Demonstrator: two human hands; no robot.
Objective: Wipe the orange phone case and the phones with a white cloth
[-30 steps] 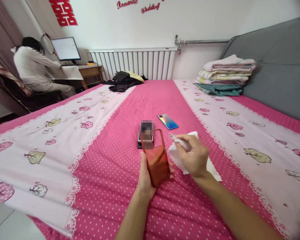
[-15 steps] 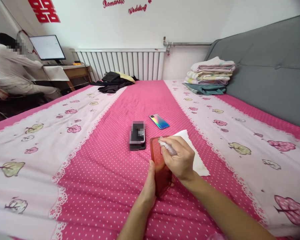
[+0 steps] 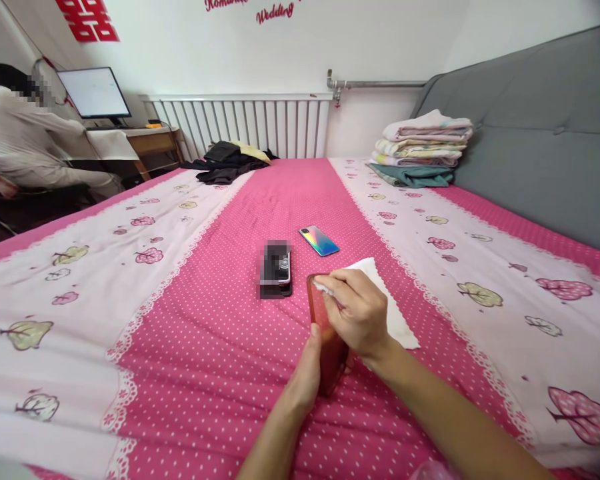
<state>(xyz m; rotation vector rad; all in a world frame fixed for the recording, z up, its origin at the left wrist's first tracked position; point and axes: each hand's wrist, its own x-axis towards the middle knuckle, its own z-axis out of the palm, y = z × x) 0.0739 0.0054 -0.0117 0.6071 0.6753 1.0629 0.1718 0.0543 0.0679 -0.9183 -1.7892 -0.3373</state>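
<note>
I have the left hand (image 3: 304,373) closed round the case (image 3: 333,353), over the bed (image 3: 220,333), seemingly to steady it; the right hand (image 3: 360,310) pinches a white wad (image 3: 323,288) at its top end, bunched, I judge, for control.

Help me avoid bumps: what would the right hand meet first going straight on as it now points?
Most likely the translucent red case, held in the left hand. The right hand, gripping a white wad, points left across the case's top end and may touch it; depth is unclear.
</note>
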